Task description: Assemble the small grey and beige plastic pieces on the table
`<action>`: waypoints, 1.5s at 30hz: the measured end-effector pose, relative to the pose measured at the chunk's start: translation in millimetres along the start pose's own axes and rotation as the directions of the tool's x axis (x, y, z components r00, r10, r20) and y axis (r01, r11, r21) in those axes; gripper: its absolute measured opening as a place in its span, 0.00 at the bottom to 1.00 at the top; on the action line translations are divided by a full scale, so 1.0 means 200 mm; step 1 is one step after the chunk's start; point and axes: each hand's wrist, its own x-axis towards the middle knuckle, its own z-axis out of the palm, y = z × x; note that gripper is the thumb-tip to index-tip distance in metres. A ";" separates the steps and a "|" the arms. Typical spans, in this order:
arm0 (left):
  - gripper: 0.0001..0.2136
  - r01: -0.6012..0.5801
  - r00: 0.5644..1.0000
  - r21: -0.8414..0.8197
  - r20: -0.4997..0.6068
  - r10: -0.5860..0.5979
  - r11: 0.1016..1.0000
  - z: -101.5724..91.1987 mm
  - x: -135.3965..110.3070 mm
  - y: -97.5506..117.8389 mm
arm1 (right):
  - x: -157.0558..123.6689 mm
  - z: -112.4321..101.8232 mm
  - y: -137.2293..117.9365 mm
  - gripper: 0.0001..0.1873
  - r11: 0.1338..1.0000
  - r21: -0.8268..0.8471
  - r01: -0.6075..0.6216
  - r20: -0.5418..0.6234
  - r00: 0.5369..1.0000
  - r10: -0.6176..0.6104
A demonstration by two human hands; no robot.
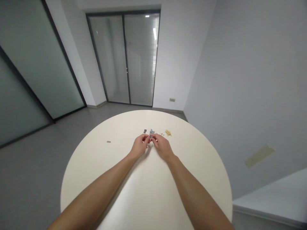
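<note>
My left hand (139, 144) and my right hand (162, 145) meet over the far half of the round white table (144, 191). Both have their fingers closed in a pinch on a small grey and red piece (151, 136), which looks like toy building bricks; the fingertips cover much of it. Just beyond the fingers lie small dark grey pieces (145, 131) and a little cluster of blue-grey pieces (152, 131). Yellow pieces (168, 133) sit in a small pile past my right hand, with tiny whitish pieces (162, 134) beside them.
A small flat grey piece (108, 141) lies apart on the table's left side. Beyond the table are a glass door (140, 60) with blinds and frosted glass panels (31, 57) at left. A grey wall (251, 80) rises on the right.
</note>
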 end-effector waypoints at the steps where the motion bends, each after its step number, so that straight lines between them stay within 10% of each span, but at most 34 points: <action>1: 0.15 -0.011 1.000 0.009 -0.005 0.011 1.000 0.00 0.00 0.00 | 0.00 0.00 0.00 0.13 1.000 0.000 0.002 0.001 1.000 -0.002; 45: 0.13 -0.039 0.999 -0.046 0.004 0.040 0.998 -0.01 0.00 -0.03 | 0.00 0.00 0.00 0.11 0.999 -0.037 -0.026 -0.018 1.000 0.026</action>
